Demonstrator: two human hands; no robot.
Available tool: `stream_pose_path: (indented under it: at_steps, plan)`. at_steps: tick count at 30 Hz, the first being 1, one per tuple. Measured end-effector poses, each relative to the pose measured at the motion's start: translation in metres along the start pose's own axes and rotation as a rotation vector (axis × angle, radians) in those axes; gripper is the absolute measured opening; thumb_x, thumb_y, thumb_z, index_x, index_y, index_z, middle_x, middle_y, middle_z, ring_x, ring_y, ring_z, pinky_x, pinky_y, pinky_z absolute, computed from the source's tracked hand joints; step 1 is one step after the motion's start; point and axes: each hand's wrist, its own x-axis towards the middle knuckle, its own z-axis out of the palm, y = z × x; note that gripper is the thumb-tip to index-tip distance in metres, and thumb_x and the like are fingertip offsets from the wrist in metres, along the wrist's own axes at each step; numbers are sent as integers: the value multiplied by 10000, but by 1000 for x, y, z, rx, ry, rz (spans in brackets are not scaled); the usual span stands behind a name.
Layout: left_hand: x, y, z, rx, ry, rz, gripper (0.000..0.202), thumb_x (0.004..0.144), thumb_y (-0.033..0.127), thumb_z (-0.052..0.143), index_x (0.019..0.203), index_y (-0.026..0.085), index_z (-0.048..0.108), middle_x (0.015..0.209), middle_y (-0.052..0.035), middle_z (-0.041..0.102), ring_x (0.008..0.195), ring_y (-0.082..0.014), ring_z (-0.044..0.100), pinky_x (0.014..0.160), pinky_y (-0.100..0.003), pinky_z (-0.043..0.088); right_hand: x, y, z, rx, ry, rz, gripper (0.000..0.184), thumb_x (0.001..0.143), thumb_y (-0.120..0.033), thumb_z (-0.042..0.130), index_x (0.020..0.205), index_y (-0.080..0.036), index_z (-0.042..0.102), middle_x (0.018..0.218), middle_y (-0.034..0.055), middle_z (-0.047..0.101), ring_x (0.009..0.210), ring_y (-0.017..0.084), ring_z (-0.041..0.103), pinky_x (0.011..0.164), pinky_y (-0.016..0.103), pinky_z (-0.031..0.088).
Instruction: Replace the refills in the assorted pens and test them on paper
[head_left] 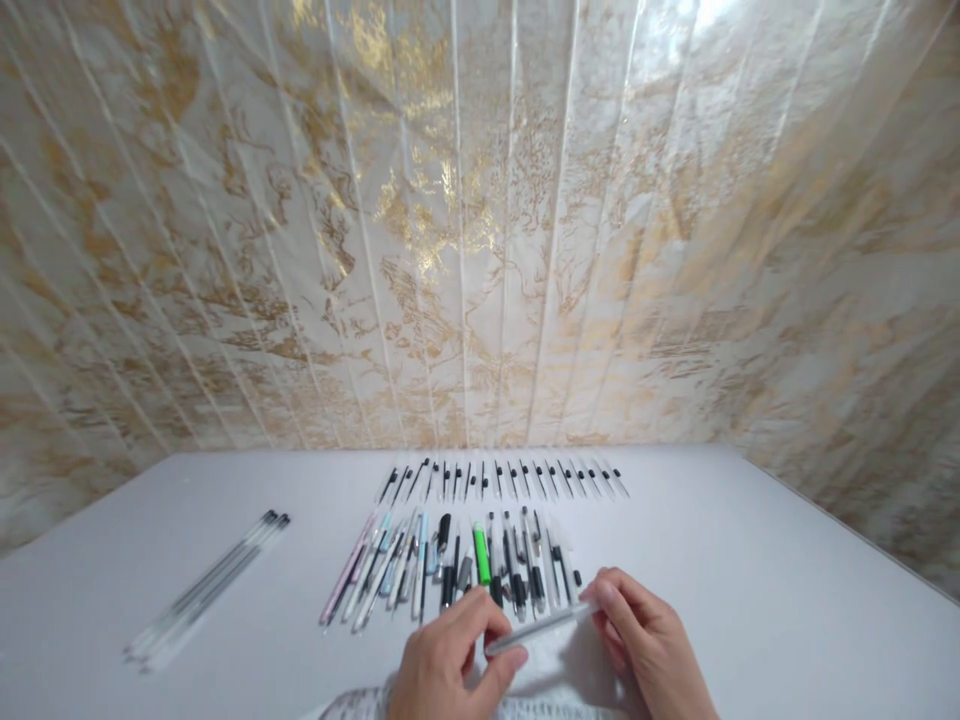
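My left hand (450, 665) and my right hand (649, 645) hold a clear pen barrel (541, 628) between them, low in the view. The left thumb and fingers pinch its left end; the right fingertips pinch its right end. Just beyond the hands lies a row of several pens (450, 565) on the white table (750, 560), among them a green one (481, 553) and a pink one (346, 572). Farther back is a row of several small black-tipped pen parts (502, 480).
A bundle of clear refills with black tips (210, 588) lies at the left of the table. A wall of white and gold marbled panels (480, 220) rises behind and to both sides. A pale cloth or sleeve (352, 705) shows at the bottom edge.
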Motion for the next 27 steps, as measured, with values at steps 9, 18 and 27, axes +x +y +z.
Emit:
stream_pose_path:
  at_steps: [9, 18, 27]
  plan:
    - [0, -5, 1, 51, 7, 88, 238, 882, 365, 507, 694, 224, 538, 671, 34, 489, 549, -118, 445, 520, -241, 292, 6, 6, -10, -127, -100, 16, 588, 777, -766, 487, 591, -236, 311, 585, -62, 220, 545, 119, 219, 491, 252, 232]
    - [-1, -16, 7, 120, -27, 132, 509, 992, 444, 290, 602, 211, 521, 569, 21, 536, 543, -138, 553, 527, -246, 340, 2, 3, -9, -91, -76, 5, 590, 778, -768, 489, 608, -238, 294, 625, -51, 217, 586, 129, 227, 524, 256, 254]
    - [-3, -5, 3, 128, -52, -5, 77, 757, 180, 601, 764, 226, 540, 672, 65, 606, 524, -102, 488, 523, -222, 315, 3, 0, -3, 5, -19, 67, 612, 718, -774, 566, 564, -228, 337, 589, -64, 209, 563, 114, 195, 506, 249, 233]
